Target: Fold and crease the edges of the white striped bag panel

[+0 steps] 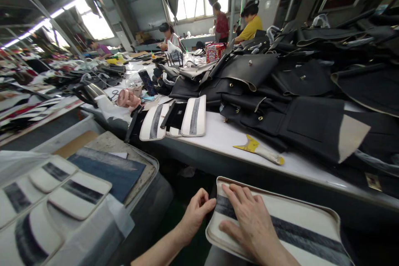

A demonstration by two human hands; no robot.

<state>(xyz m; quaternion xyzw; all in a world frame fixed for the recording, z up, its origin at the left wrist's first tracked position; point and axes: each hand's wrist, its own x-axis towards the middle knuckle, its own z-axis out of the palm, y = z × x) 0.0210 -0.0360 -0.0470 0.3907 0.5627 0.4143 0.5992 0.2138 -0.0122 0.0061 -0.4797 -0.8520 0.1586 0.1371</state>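
A large cream panel [299,212] with a dark stripe and a raised rim lies at the lower right, near my body. My right hand [249,220] rests on it, fingers spread over the stripe near its left end. At the panel's left edge is my left hand [199,212], its thumb and curled fingers pinched on the dark material along that edge. What lies beneath the panel is mostly hidden.
Black leather bags [299,124] cover the table's right side. A yellow-handled tool [260,149] lies on the white tabletop [215,126], right of striped panels [193,116]. More striped pieces [81,193] lie at lower left beside a blue board [107,170]. Several people work beyond.
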